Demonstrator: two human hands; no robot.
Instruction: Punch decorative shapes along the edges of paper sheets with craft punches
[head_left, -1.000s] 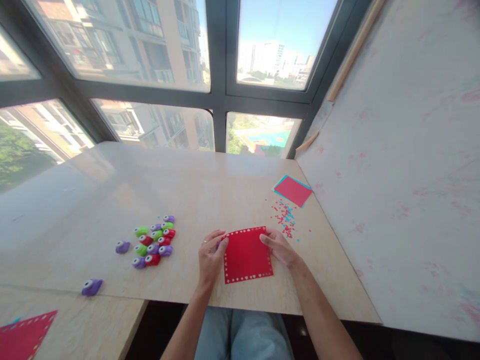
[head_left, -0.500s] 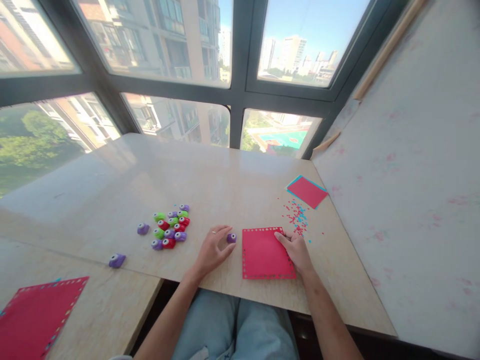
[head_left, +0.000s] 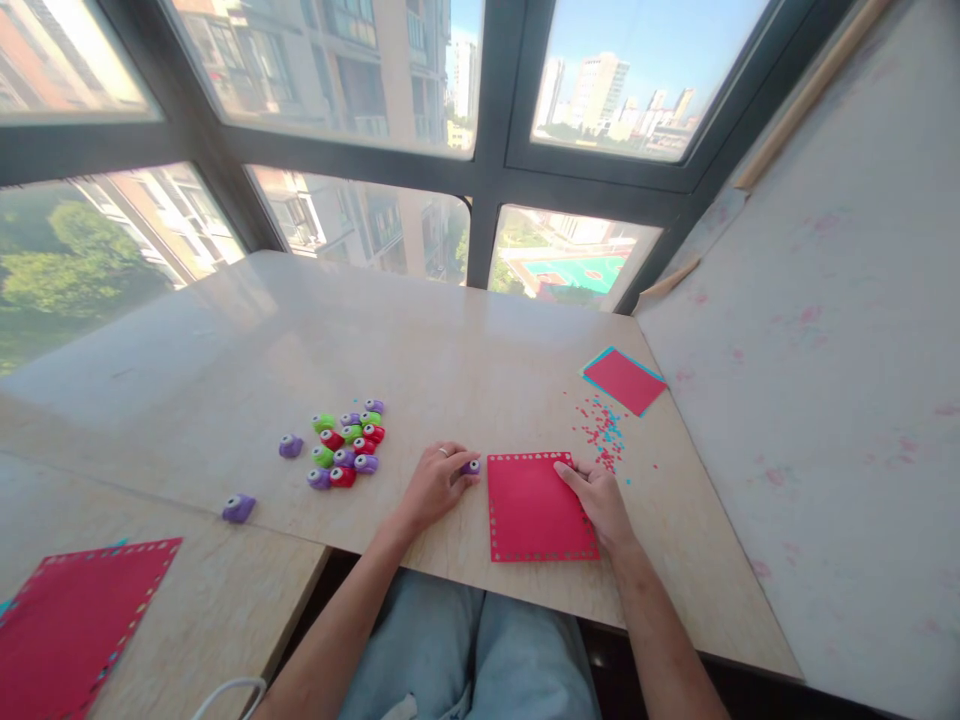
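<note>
My left hand has its thumb and fingers closed around a small purple paper punch on the table. The punch sits just off the upper left corner of a red paper sheet. Small holes run along the edges of this sheet. My right hand grips the sheet's right side, thumb on top and the other fingers mostly hidden beneath. To the left stands a cluster of paper punches in purple, green and red.
Two separate purple punches lie left of the cluster. Red and blue paper bits are scattered at right, below a stack of coloured paper. Another hole-edged red sheet lies at lower left. A wall bounds the right side.
The fingers of my left hand have drawn in around the purple punch, which is slightly nearer the sheet. My right hand keeps its grip on the paper. The view has shifted a little.
</note>
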